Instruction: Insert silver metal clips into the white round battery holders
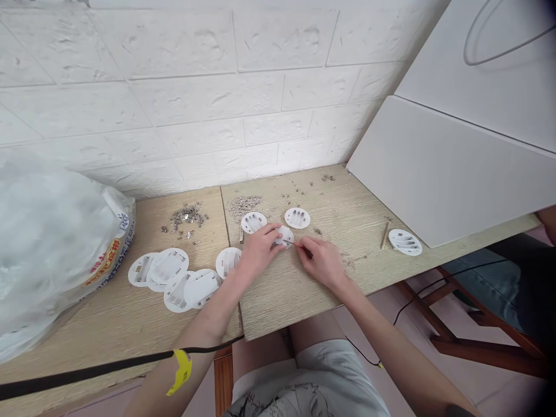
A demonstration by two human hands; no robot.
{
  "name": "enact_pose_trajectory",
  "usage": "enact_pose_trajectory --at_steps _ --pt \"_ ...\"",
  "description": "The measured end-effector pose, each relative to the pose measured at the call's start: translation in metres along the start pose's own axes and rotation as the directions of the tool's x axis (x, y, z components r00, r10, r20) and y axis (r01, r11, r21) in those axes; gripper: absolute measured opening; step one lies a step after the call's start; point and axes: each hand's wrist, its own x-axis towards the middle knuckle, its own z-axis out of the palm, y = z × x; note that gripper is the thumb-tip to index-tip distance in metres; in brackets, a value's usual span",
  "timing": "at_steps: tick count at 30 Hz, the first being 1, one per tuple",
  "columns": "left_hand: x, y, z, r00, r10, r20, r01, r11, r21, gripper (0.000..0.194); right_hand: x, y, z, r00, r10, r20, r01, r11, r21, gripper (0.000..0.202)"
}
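A round white plastic piece (284, 236) lies on the wooden table, with my left hand (260, 249) closed on its left edge. My right hand (320, 259) pinches a thin metal tool (290, 242), whose tip reaches onto that piece. Two more round pieces with slots, one (254, 222) behind my left hand and one (297, 218) behind the held piece, lie close by. Another disc (228, 262) is partly covered by my left forearm. Small metal parts (244, 205) are heaped near the wall.
Several white discs (169, 269) overlap at the left, before a pile of metal clips (189, 217). A full plastic bag (56, 249) fills the left side. At right are a disc (405, 242), a stick (385, 234) and a white panel (443, 174). A black cable (108, 366) crosses the front left.
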Motion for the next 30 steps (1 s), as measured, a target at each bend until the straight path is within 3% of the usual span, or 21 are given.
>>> enact_pose_trajectory --at_steps 10,15,25,30 --pt "-0.0009 0.0034 0.0024 1.0 -0.012 0.007 0.012 0.999 0.044 0.008 0.0043 -0.0034 -0.0027 0.995 0.027 0.096 -0.032 0.998 0.045 0.024" --pt "-0.0001 0.003 0.0028 1.0 -0.018 0.015 0.018 1.0 0.021 0.007 0.0038 -0.0049 -0.0015 0.996 0.038 0.084 -0.041 0.999 0.032 0.022" --pt "0.0 0.0001 0.0039 1.0 -0.007 0.029 0.007 1.0 -0.017 0.015 -0.0011 -0.0007 -0.0009 0.989 -0.135 0.054 0.136 0.991 0.0 0.025" --pt "0.0014 0.0 0.003 0.999 -0.014 0.035 0.014 1.0 -0.011 0.015 -0.004 -0.0054 0.0016 0.993 -0.114 -0.021 0.112 0.991 -0.07 0.028"
